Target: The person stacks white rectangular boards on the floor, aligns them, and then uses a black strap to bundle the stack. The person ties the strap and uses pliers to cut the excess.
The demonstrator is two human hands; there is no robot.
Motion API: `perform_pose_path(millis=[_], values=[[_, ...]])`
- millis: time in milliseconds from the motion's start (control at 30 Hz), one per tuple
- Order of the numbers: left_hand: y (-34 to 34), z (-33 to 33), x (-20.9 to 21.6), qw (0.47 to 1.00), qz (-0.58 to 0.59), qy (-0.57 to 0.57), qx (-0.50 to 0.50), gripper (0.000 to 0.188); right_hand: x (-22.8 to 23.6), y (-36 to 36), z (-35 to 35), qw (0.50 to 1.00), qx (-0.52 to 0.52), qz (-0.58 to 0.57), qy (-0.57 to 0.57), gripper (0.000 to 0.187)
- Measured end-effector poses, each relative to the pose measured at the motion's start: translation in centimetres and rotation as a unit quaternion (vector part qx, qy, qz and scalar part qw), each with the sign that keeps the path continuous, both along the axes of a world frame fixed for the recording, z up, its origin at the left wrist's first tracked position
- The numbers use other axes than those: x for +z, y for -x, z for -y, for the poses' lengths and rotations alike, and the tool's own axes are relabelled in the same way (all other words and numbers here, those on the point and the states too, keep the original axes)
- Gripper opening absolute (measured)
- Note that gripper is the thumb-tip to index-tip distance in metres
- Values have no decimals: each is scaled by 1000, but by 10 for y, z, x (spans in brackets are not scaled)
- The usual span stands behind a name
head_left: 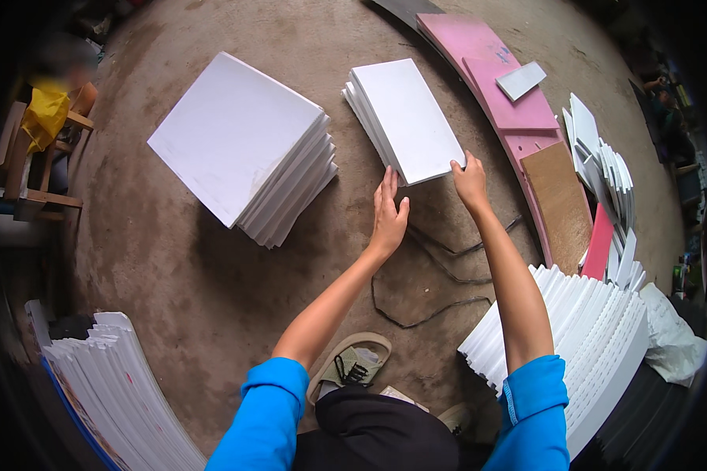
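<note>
Large white stack (236, 133): square-topped, built of many thin sheets, slightly uneven down the side, set on the brown floor (157, 290)
Narrow white stack (408, 118): smaller and oblong on top, standing just right of the large white stack, apart from it
Left hand (389, 220): open, with straight fingers and a spread thumb, at the near corner of the narrow white stack closer to the large white stack
Right hand (470, 182): curled at the near corner farther from the large white stack, with thumb at the top edge; cannot tell whether truly gripping, fingertips being partly hidden
Pink boards (526, 110): well to the right of the large white stack, bearing a small white piece (520, 81) and a brown board (558, 196)
Black straps (424, 314): loosely bent on the floor, right of the large white stack and nearer the wearer
Ribbed white stack (589, 337): far to the right of the large white stack, on the wearer's side
Yellow bag (45, 114): draped over wooden furniture (43, 194), left of the large white stack
</note>
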State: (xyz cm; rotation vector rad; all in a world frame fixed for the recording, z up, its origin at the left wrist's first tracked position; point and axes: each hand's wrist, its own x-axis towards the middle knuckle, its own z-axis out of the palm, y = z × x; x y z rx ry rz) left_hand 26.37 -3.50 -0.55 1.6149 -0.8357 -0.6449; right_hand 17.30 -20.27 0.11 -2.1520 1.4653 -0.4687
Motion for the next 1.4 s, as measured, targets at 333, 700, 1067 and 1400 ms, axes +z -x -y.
perform_pose_path(millis=[333,700,1067,1400], values=[[3,15,14,999,26,29,32,64,9,3,12,990,-61,128,-4,36],[-4,14,-7,997,-56,2,45,63,-14,4,19,997,-45,66,3,35],[4,25,5,978,-164,26,128,49,11,4,18,973,-40,142,-177,43],[-36,14,74,932,-357,-60,-25,50,145,19,-5,920,60,36,-387,59]])
